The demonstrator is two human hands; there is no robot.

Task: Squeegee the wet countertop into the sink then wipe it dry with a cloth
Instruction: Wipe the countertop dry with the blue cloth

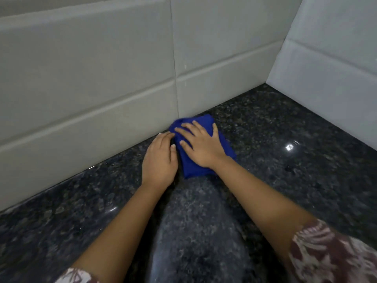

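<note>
A folded blue cloth (204, 121) lies on the dark speckled granite countertop (285, 170), close to the tiled back wall. My right hand (201, 147) lies flat on top of the cloth with fingers spread, pressing it down. My left hand (160, 160) rests on the counter right beside the cloth's left edge, its fingertips touching the cloth. Neither the squeegee nor the sink is in view.
Grey wall tiles (91, 78) rise behind the counter, and a second tiled wall (330, 68) closes the corner on the right. A bright light reflection (289, 147) shines on the counter to the right of the cloth. A paler streak (195, 221) runs between my forearms.
</note>
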